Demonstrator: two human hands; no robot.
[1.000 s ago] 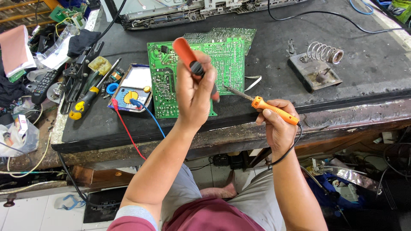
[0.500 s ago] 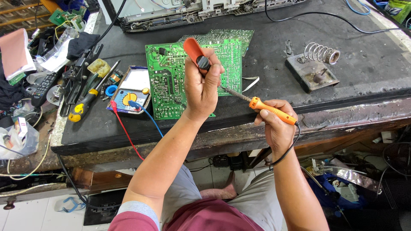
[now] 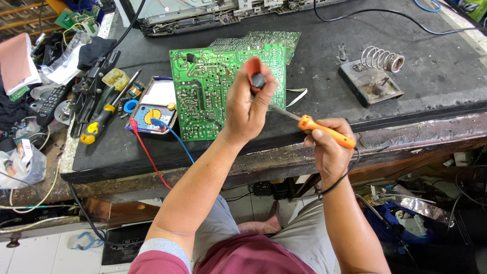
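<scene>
Soldering iron (image 3: 324, 131) in right hand's (image 3: 329, 152) closed grip; left hand (image 3: 246, 109) clasps red-handled tool (image 3: 253, 68).

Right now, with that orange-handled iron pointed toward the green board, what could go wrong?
The metal tip of the orange-handled soldering iron in the right hand passes close to the left hand; if hot, it might burn a finger. The red-topped tool in the left hand hides part of the green circuit board, so the tip could touch the wrong spot. The iron's black cord hangs off the bench and might snag.
</scene>
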